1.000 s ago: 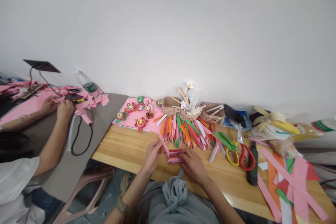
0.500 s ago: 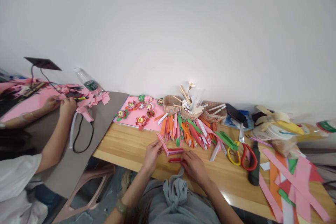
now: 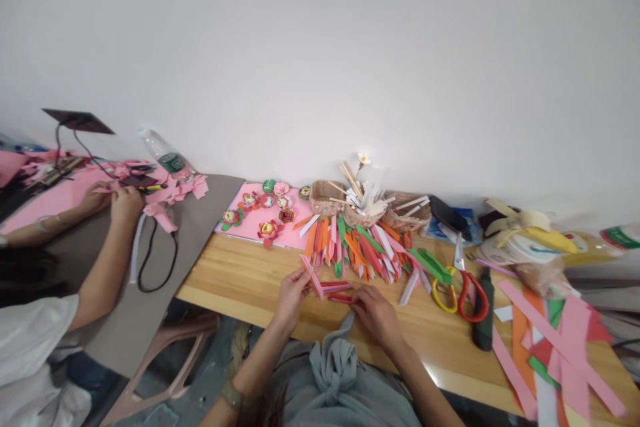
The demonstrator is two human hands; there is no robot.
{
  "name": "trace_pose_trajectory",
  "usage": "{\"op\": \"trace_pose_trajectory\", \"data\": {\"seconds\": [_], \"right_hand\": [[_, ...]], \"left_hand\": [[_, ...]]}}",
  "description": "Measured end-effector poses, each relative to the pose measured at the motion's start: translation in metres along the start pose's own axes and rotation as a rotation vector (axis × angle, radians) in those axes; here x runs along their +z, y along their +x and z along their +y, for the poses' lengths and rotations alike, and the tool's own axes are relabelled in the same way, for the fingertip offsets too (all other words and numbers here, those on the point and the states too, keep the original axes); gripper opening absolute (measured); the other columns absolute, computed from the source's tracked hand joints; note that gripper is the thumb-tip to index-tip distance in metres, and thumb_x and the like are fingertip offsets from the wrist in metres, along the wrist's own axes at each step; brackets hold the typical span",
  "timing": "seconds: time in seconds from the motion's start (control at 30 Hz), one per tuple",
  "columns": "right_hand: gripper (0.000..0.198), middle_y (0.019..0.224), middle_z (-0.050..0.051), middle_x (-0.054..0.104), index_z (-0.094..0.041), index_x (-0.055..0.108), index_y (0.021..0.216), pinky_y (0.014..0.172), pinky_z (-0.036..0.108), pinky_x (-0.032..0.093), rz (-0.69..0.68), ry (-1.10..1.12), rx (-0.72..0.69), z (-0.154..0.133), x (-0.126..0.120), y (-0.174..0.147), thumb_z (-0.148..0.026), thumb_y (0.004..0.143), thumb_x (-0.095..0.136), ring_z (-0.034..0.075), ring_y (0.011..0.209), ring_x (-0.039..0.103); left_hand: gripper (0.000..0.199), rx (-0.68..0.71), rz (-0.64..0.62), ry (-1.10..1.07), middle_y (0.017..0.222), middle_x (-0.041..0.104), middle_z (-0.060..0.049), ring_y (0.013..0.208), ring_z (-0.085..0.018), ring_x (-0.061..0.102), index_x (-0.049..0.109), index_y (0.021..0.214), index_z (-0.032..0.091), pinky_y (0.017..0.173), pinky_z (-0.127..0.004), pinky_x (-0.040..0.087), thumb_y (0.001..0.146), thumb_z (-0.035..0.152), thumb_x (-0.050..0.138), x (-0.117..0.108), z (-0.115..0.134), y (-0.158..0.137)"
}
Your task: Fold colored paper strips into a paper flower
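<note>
Between the fingers of my left hand (image 3: 294, 293) is a pink folded paper strip (image 3: 313, 276), tilted upward to the left. My right hand (image 3: 373, 310) pinches a red folded paper strip (image 3: 340, 298) close beside it. More pink and red folded paper (image 3: 334, 287) spans the space between the two hands; which hand holds it I cannot tell. Just beyond lies a heap of folded paper strips (image 3: 350, 250) in orange, pink, green, white and red. Several paper flowers (image 3: 269, 230) rest on a pink sheet (image 3: 245, 230) at the far left of the wooden table.
Baskets (image 3: 327, 199) with white sticks stand along the wall. Scissors (image 3: 465, 287), a dark bottle (image 3: 483, 320) and loose paper strips (image 3: 575, 353) lie to the right, with a banana peel (image 3: 545, 237) behind. At left, a co-worker's hands (image 3: 123, 203) handle pink paper at a grey table.
The red strip in my right hand has risen and shifted slightly right, nearer the other folded paper. My left hand has stayed almost where it was.
</note>
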State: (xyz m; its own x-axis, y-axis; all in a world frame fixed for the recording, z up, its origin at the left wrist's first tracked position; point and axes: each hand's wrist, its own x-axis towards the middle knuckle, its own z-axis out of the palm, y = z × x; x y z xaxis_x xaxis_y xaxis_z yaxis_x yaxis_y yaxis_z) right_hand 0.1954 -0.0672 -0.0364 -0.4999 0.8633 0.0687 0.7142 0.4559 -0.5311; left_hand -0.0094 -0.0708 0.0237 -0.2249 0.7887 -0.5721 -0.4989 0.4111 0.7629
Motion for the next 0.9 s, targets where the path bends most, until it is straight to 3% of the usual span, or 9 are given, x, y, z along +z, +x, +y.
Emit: {"op": "trace_pose_trajectory", "data": {"seconds": [0.1,0.2,0.37,0.7,0.9], "right_hand": [[0.015,0.091,0.003,0.061,-0.014,0.059,0.09,0.071,0.033,0.049,-0.004,0.004,0.009,0.003,-0.003,0.0,-0.026,0.087,0.051,0.015,0.082,0.059],[0.015,0.09,0.003,0.061,-0.014,0.059,0.088,0.071,0.033,0.049,-0.006,-0.002,0.023,0.003,-0.007,0.0,-0.027,0.087,0.051,0.015,0.082,0.059],[0.015,0.088,0.002,0.061,-0.014,0.059,0.086,0.071,0.033,0.049,-0.001,-0.02,0.048,0.0,-0.009,0.0,-0.027,0.087,0.05,0.015,0.081,0.058],[0.016,0.087,0.002,0.061,-0.014,0.059,0.084,0.071,0.033,0.048,0.005,-0.027,0.053,-0.002,-0.011,-0.001,-0.028,0.087,0.051,0.015,0.082,0.058],[0.007,0.08,0.004,0.063,-0.018,0.06,0.078,0.07,0.032,0.048,0.032,-0.014,0.037,-0.005,-0.016,-0.001,-0.021,0.081,0.055,0.018,0.08,0.058]], "left_hand": [[0.029,-0.016,-0.024,0.038,0.07,0.065,-0.003,0.059,-0.009,0.055,0.066,0.08,0.01,0.058,-0.022,0.044,0.065,0.035,0.07,0.0,-0.003,0.002],[0.023,-0.044,-0.054,0.094,0.088,0.062,-0.004,0.072,-0.012,0.058,0.059,0.094,0.012,0.065,-0.029,0.049,0.081,0.03,0.055,0.0,-0.006,0.003],[0.03,-0.062,-0.084,0.157,0.109,0.056,-0.008,0.091,-0.019,0.057,0.052,0.109,0.014,0.076,-0.038,0.049,0.083,0.03,0.051,0.003,-0.008,0.002],[0.028,-0.048,-0.087,0.168,0.105,0.057,-0.007,0.088,-0.018,0.058,0.053,0.107,0.014,0.074,-0.037,0.05,0.083,0.03,0.051,0.006,-0.009,0.0],[0.019,-0.028,-0.063,0.136,0.088,0.061,-0.003,0.073,-0.012,0.059,0.057,0.093,0.012,0.065,-0.03,0.05,0.084,0.027,0.051,0.004,-0.009,0.001]]}}
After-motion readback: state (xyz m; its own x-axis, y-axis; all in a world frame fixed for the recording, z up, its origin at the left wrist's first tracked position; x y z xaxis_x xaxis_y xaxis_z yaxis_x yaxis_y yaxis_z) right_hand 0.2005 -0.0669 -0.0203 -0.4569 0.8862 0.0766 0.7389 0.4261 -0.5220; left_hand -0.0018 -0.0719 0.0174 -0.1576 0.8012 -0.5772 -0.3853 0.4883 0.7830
